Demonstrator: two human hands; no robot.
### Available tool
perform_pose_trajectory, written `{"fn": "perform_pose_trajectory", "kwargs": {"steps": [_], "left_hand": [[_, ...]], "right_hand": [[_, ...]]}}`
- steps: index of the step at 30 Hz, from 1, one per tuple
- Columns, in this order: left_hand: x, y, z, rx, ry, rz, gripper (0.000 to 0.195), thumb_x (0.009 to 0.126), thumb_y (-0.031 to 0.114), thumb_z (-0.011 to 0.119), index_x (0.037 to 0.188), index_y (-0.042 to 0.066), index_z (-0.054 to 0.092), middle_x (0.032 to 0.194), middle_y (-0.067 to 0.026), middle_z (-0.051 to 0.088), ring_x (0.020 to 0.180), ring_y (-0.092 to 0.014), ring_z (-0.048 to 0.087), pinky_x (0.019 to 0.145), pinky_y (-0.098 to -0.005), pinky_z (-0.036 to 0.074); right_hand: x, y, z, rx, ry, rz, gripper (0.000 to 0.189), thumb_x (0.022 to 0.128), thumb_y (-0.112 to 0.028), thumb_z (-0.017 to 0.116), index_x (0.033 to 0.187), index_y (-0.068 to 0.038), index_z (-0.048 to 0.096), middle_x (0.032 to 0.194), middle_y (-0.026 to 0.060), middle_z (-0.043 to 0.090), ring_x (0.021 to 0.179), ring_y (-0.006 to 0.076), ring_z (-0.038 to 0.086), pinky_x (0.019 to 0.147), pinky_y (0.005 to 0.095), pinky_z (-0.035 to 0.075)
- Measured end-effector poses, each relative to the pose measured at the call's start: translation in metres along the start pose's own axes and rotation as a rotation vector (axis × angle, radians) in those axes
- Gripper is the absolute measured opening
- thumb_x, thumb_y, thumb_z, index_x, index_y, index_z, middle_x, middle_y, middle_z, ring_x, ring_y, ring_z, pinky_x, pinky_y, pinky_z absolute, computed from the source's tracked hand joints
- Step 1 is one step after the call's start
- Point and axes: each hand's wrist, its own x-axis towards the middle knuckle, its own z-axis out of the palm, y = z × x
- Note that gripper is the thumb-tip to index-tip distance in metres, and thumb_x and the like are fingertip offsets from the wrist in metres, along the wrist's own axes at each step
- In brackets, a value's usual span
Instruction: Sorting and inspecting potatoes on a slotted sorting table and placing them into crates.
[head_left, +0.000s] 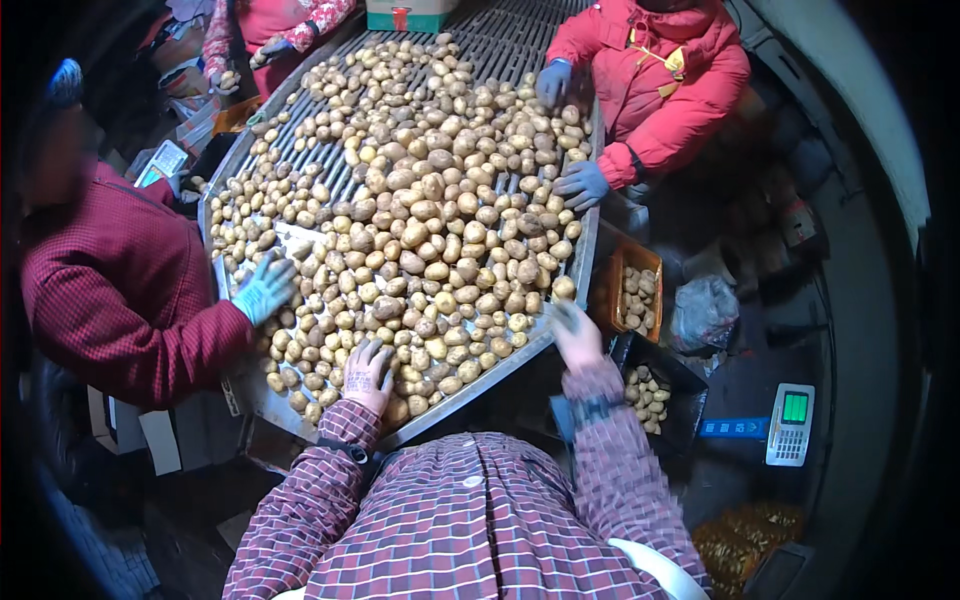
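A heap of potatoes (431, 210) covers a slatted metal sorting table (510, 45) in front of me. My left hand (366, 377), in a pale glove bearing print, lies palm down on potatoes at the near edge. Its fingers are slightly spread over them. At the table's right rim is my right hand (576, 334), gloved and blurred by motion. Just beyond its fingertips sits a single potato (563, 287); whether the hand touches it or holds anything cannot be made out.
Right of the table stand an orange crate (658, 281) and a black crate (694, 397), both containing potatoes. A digital scale (790, 424) is farther right. Co-workers' gloved hands (266, 287) (583, 185) reach onto the table from both sides. A carton (407, 16) stands at the far end.
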Motion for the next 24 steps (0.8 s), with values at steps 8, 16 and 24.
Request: {"fn": "perform_pose_trajectory", "kwargs": {"steps": [8,16,24], "left_hand": [[-0.067,-0.026,-0.018,0.087,-0.132,-0.025,0.042,0.072,0.015,0.067,0.113,0.013,0.058,0.134,-0.0123,0.047,0.127,-0.034,0.040,0.105,-0.0472,0.033],[-0.055,-0.035,-0.024,-0.027,-0.071,-0.150,0.038,0.077,0.015,0.064,0.115,0.013,0.059,0.124,-0.0088,0.054,0.116,-0.030,0.049,0.099,-0.0441,0.036],[0.074,-0.022,0.013,0.072,0.045,0.042,0.055,0.075,0.017,0.069,0.125,0.007,0.049,0.124,-0.0201,0.053,0.112,-0.039,0.052,0.095,-0.0460,0.044]], "right_hand": [[0.076,-0.086,0.148,-1.001,-0.239,0.076,0.034,0.091,-0.015,0.045,0.123,-0.010,0.051,0.122,0.0179,0.052,0.111,0.0336,0.056,0.092,0.0437,0.047],[0.023,-0.037,0.041,0.424,-0.165,0.317,0.043,0.086,-0.020,0.058,0.124,0.000,0.052,0.099,0.0079,0.062,0.058,0.0086,0.050,0.050,0.0237,0.042],[-0.259,0.081,-0.099,0.983,0.461,0.865,0.025,0.087,-0.035,0.058,0.096,-0.012,0.061,0.090,0.0086,0.065,0.078,0.0230,0.063,0.053,0.0309,0.045]]}}
